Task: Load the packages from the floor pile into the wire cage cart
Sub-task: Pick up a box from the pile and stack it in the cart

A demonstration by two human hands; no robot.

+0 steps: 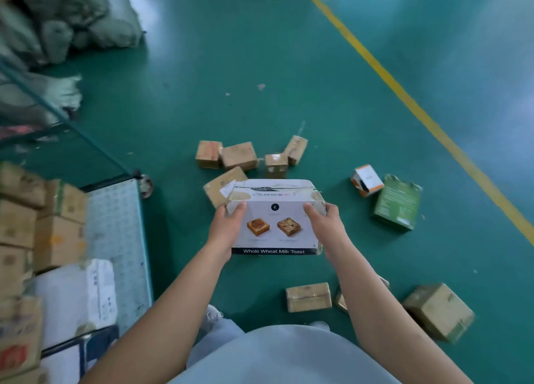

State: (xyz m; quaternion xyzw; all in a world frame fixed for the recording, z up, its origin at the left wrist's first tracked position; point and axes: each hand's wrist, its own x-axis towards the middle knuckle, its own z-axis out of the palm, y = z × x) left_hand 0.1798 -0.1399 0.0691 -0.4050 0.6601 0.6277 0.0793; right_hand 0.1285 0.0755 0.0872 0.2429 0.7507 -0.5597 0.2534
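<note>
Both hands on toast box [276,219], held above floor: left hand [224,233] and right hand [326,227] grasp its sides. Cart [115,227] at left approx. half full, I judge. Brown parcels [239,155], green box [397,201], others remain on floor.

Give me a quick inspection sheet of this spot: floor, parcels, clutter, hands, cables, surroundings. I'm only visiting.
Surface: green floor with a yellow line.
Job's things: white toast box held up in both hands; brown cartons scattered on the floor; green box and small white-orange box to the right; cage cart at left, already holding cartons.
Clutter: small scraps on the floor.
Hands: left hand and right hand grip the toast box's sides.
Cables: nothing seen.
Surroundings: grey-green sacks piled at upper left.
</note>
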